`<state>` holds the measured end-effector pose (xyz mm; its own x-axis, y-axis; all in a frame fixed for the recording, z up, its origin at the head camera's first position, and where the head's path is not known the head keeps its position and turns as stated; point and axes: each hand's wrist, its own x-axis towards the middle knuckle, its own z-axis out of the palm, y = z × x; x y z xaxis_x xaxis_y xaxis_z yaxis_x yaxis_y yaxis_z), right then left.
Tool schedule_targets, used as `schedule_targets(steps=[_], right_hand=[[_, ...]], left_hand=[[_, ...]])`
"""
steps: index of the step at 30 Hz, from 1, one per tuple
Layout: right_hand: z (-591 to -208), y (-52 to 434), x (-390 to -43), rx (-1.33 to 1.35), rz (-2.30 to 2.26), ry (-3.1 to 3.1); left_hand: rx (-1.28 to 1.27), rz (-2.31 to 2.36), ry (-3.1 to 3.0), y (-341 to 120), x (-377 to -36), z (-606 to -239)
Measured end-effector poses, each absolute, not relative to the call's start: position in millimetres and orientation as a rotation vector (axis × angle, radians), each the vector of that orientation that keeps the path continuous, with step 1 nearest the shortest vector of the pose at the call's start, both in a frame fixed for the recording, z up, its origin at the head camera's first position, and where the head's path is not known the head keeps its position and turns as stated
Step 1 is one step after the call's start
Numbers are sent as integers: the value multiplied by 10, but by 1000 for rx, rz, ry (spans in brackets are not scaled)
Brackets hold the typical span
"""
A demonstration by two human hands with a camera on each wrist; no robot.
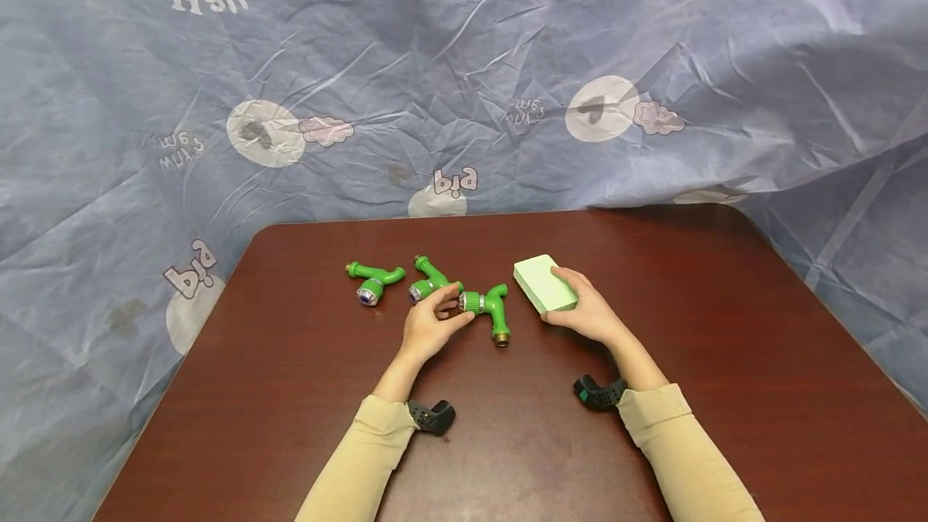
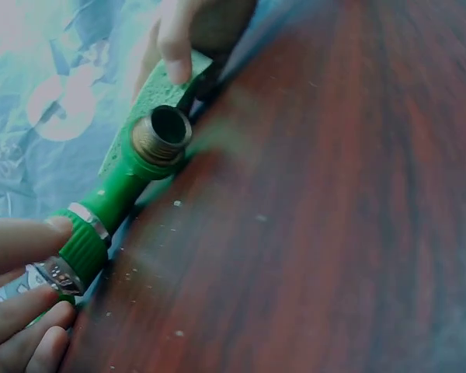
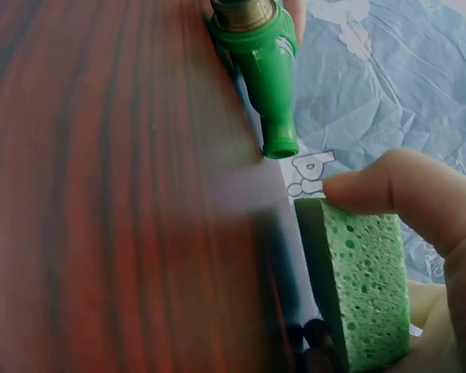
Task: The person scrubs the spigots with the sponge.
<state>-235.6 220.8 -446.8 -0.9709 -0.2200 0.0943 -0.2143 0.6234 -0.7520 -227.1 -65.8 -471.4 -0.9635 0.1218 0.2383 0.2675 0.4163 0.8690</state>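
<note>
Head view: your left hand [image 1: 429, 325] pinches the middle green fitting [image 1: 487, 309] by its collar, steadying it; your right hand [image 1: 589, 314] grips the sponge [image 1: 544, 283] near the table's [image 1: 725, 329] far edge.

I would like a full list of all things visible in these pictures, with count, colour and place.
green taps: three, green with metal ends, in a row on the table's far side; the rightmost one is held.
sponge: one, pale green, right of the taps.
table: one, dark reddish-brown wood.
cloth backdrop: one, blue-grey with printed patterns, behind the table.
wrist cameras: two, black, one on each wrist.
sleeves: two, beige.
left hand: one, pinching the rightmost tap's ribbed end.
right hand: one, gripping the sponge.
</note>
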Motion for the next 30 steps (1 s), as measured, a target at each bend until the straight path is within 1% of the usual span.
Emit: schedule_targets(steps=[5,13,16,20,25,30], right_hand=[[-4397,2161,-2305,-352,-1348,2809],[-4313,2159,-2263,-388,-1471,2719],[-4290,2162,-2254,-428,-1520,2681],[-4254,2152,-2235,-531,-1555,2661],[-4177,2125,-2169,-685,-1590,2625],[-4063,2087,-2097,-766,-1629,2569]], left_hand=[[-458,-1490,-2552,-688,-2266,-4743],[-468,-1386,-2551,-665,-2255,-4745],[-450,-1457,-2489,-662,-2261,-4751],[-451,-1719,-2333,-659,-2261,-4731],[-486,-1963,-2193,-674,-2181,-4542],[-523,-1991,-2179,-712,-2053,-4253]])
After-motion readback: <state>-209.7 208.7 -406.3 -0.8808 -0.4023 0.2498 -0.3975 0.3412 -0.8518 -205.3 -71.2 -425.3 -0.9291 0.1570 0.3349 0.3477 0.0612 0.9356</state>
